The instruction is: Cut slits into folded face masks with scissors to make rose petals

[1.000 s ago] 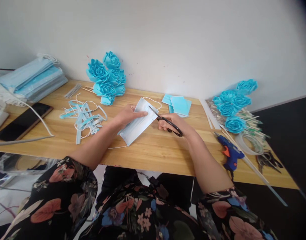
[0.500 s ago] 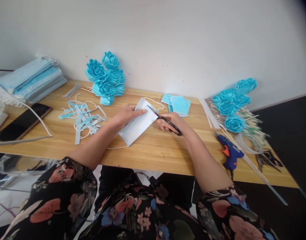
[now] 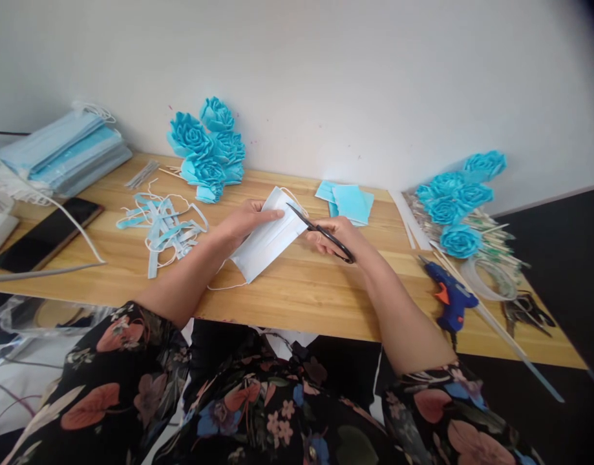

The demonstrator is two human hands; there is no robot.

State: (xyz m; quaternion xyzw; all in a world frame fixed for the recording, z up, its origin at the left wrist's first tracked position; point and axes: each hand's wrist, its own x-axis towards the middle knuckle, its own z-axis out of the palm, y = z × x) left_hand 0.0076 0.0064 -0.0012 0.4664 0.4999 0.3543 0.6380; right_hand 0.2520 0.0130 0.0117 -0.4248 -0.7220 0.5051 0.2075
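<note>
- Cut strips lie on the counter, left of the left hand.
- Left hand pinches the white mask by its upper edge.
- Right hand grips black scissors, blades at the mask's right end.
- Blue glue gun lies right of the right hand.

Wooden tabletop, pretty cluttered. There's a mask stack and a phone far left, cut strips beside them, blue roses against the wall and blue squares at the back. On the right, roses on sticks and a glue gun. Mid-table, a white mask, low corner touching the wood.
</note>
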